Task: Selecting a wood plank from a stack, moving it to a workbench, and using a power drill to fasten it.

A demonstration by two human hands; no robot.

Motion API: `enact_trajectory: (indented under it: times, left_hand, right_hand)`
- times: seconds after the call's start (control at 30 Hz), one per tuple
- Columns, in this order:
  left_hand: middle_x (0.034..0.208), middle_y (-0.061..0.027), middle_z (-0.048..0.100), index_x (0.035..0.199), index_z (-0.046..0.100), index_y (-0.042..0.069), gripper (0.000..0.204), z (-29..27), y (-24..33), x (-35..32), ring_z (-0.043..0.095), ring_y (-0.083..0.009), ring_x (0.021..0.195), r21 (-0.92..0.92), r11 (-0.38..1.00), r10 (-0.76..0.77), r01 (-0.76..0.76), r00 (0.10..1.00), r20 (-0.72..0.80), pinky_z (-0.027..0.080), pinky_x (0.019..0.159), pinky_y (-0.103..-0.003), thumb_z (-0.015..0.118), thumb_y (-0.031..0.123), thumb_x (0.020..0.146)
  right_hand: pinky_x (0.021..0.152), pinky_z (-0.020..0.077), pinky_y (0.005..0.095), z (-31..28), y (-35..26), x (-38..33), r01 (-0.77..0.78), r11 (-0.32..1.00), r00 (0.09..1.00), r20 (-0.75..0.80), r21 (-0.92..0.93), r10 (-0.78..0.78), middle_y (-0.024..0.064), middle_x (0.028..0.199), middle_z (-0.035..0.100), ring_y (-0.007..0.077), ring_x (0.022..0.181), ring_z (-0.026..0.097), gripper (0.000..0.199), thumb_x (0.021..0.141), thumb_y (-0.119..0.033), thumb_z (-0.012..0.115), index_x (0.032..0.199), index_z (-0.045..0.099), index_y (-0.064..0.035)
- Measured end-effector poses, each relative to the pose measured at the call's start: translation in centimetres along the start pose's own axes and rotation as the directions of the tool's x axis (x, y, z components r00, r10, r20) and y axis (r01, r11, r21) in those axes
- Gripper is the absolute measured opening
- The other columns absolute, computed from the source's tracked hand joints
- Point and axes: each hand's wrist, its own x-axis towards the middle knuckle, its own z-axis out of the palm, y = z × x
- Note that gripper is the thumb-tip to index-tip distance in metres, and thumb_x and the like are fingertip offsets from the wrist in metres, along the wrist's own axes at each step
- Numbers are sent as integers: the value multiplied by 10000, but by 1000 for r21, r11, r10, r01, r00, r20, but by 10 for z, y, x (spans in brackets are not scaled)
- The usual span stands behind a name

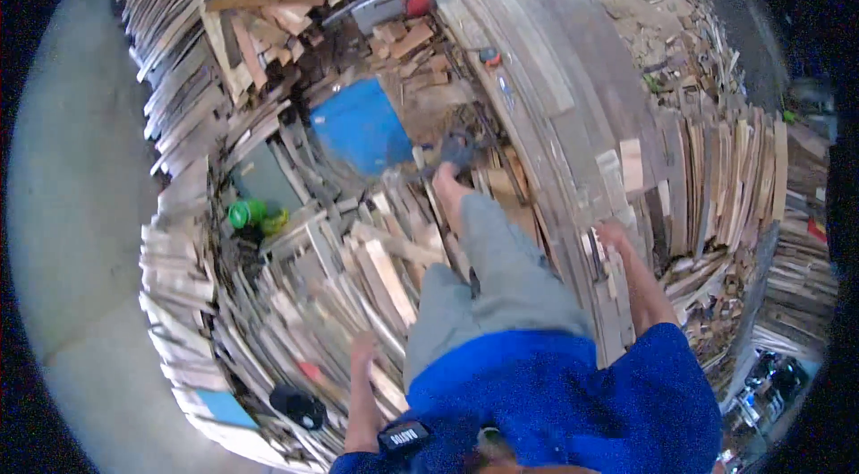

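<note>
Right hand (pixel 613 234) at the plank-covered surface (pixel 573 156), next to a dark thin piece (pixel 595 256); left hand (pixel 363 349) near wood strips (pixel 388 275). Can't tell either grip, too blurred.

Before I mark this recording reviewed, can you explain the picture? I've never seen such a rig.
There's no machine: a person works bare-handed, filmed by a fisheye camera on their head, looking down. The right hand is at a long run of boards; the left hand hangs near loose wood pieces. Blur hides whether either holds anything. A small orange-and-dark object sits on the boards; a blue panel and a green container lie left of it.
</note>
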Motion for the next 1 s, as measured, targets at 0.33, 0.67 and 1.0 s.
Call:
enact_trajectory:
  times: [0.33, 0.67, 1.0]
  left_hand:
    - [915, -182, 651, 1013, 644, 10, 301, -28, 681, 310, 637, -352, 834, 377, 420, 903, -826, 336, -269, 491, 750, -427, 631, 304, 947]
    - [1066, -246, 628, 1103, 631, -22, 483, 126, 1055, 351, 595, -428, 996, 528, -249, 963, -812, -151, 222, 474, 838, -493, 583, 437, 961]
    - [1150, -286, 650, 1128, 654, -51, 771, 161, 1111, 462, 618, -432, 1092, 630, -393, 900, -670, -138, 414, 488, 958, -474, 531, 676, 899]
  right_hand:
    - [1128, 336, 503, 157, -325, 327, 184, 805, 885, -261, -565, -385, 306, 1439, 459, 459, 1383, 376, 868, 806, -504, 732, 1477, 418, -52]
    - [1163, 270, 512, 151, -428, 365, -99, 845, 849, -487, -525, -204, 353, 1551, 213, 455, 1452, 249, 1134, 768, -513, 783, 1497, 193, 124]
    - [1159, 289, 517, 137, -448, 363, -112, 911, 840, -528, -398, -127, 334, 1549, 221, 472, 1439, 264, 1033, 760, -343, 817, 1495, 240, 97]
